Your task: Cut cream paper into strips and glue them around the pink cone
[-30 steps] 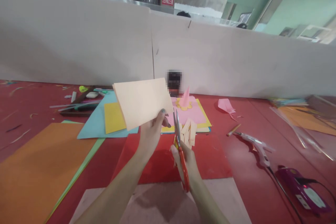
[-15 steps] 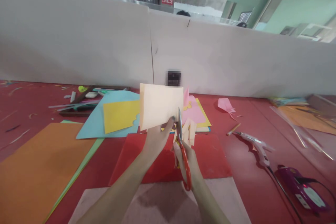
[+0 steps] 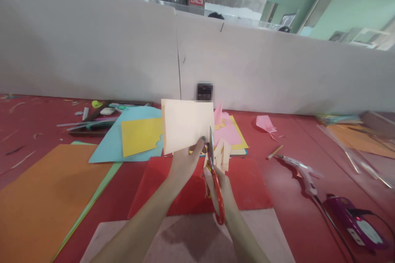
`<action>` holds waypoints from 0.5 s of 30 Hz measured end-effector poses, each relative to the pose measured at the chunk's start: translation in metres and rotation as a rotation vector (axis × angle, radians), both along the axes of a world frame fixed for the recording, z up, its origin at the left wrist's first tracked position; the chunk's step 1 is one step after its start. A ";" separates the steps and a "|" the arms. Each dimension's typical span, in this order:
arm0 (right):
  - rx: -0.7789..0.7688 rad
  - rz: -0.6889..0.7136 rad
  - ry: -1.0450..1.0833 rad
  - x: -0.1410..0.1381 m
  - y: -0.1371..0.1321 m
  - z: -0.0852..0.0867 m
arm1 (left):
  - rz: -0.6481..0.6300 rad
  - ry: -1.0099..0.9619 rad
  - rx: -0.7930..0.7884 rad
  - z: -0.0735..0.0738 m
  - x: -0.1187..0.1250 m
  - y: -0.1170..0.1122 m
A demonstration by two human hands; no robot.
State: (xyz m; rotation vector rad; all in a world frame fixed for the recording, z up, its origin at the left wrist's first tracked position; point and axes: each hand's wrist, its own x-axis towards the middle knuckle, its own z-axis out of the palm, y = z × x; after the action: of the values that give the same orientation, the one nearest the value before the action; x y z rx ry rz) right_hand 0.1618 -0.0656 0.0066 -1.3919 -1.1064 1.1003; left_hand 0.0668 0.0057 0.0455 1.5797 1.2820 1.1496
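Observation:
My left hand pinches the lower edge of a folded cream sheet of paper, holding it raised above the table. In my right hand is a pair of scissors with red handles, its blades pointing up at the paper's right edge. Whether the blades have the paper between them I cannot tell. Cut cream paper strips lie just beyond my right hand, partly hidden by it. Beneath both hands lies a red sheet.
Blue paper and yellow paper lie left of centre, with orange paper nearer. Pink paper sits behind the strips. At right are a glue gun and a purple power box with cords. A white partition borders the back.
The cream paper has shifted slightly left, its right edge now a little farther from the scissor tips. Both hands keep their hold.

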 end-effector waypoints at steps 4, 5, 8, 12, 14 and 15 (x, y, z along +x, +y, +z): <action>-0.035 0.033 0.030 0.001 -0.002 0.007 | -0.012 0.041 -0.052 -0.001 -0.001 -0.001; -0.034 0.024 0.028 0.001 -0.003 0.008 | -0.007 0.059 -0.073 -0.001 -0.001 -0.001; -0.024 -0.008 0.015 0.000 -0.003 0.007 | -0.008 0.060 -0.100 -0.001 -0.002 -0.001; -0.028 -0.025 0.033 -0.001 -0.001 0.003 | -0.013 0.012 -0.048 -0.003 -0.002 0.001; -0.018 -0.038 0.045 -0.002 0.000 0.002 | -0.008 0.001 -0.033 -0.004 -0.002 0.002; -0.017 -0.045 0.048 -0.002 0.000 0.002 | -0.008 -0.003 -0.032 -0.005 -0.002 0.002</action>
State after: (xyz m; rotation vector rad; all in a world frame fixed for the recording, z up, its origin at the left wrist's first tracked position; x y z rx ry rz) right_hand 0.1595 -0.0660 0.0086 -1.3895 -1.0288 1.1078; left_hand 0.0648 0.0073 0.0408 1.5575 1.2853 1.1207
